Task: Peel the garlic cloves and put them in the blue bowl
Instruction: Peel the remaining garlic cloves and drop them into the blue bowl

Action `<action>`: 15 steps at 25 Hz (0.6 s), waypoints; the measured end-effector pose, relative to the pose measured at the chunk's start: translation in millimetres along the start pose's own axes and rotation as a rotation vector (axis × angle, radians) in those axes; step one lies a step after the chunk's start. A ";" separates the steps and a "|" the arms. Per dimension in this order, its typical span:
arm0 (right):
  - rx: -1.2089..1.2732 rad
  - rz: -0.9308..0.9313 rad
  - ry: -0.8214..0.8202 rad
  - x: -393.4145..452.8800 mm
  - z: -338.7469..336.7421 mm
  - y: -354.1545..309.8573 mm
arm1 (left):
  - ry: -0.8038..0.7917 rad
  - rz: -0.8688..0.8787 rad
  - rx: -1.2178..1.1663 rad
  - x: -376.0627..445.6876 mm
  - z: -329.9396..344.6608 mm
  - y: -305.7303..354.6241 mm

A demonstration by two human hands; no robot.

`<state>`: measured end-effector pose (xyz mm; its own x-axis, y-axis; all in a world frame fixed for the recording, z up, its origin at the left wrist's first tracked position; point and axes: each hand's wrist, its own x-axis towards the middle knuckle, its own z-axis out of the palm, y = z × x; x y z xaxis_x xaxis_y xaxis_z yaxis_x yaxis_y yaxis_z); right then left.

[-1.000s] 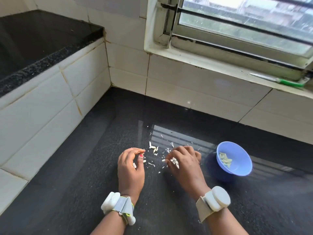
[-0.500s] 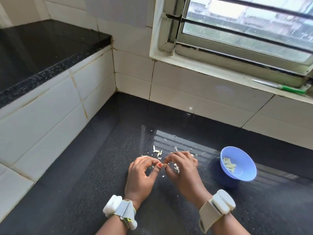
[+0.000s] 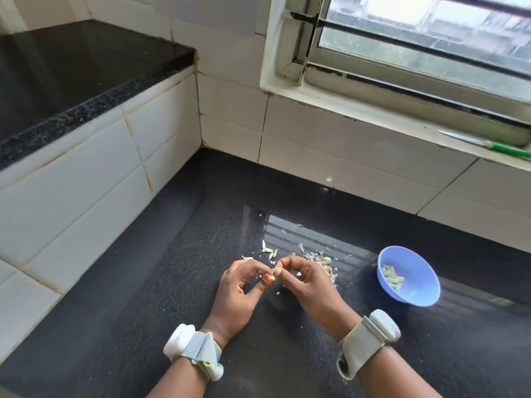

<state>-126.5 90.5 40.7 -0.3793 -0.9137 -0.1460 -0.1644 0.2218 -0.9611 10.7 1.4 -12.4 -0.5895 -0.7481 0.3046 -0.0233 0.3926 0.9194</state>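
Note:
My left hand point(image 3: 241, 285) and my right hand point(image 3: 309, 278) meet fingertip to fingertip over the black counter, both pinching one small pale garlic clove point(image 3: 275, 273). The clove is mostly hidden by the fingers. Just beyond the right hand lies a heap of unpeeled cloves and skins point(image 3: 321, 261). The blue bowl point(image 3: 413, 294) stands to the right of my right hand, a hand's width away, with several peeled cloves point(image 3: 393, 275) inside it.
Loose white skins point(image 3: 268, 251) are scattered on the counter point(image 3: 143, 311) beyond my hands. White tiled walls rise at the left and back. A higher black counter point(image 3: 71, 73) sits at the upper left. A green-handled knife point(image 3: 488, 143) rests on the window sill.
My hands were apart on the counter a second ago; they have since come together and lifted slightly, both now pinching the clove. The view has tilted down a little.

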 end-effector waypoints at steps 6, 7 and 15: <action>-0.850 -0.148 0.313 4.6 -15.5 7.3 | 0.055 -0.007 0.067 0.9 4.3 0.6; -0.943 -0.179 0.311 3.9 -17.9 13.2 | 0.055 -0.011 0.085 1.2 5.5 -0.9; -0.230 0.002 0.221 -4.9 4.2 -0.5 | 0.071 -0.051 0.207 1.8 8.3 -4.8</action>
<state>-120.8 93.4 40.9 -0.5639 -0.8229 -0.0693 -0.3553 0.3175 -0.8792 3.0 2.6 -18.3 -0.5249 -0.8029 0.2825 -0.2208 0.4490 0.8658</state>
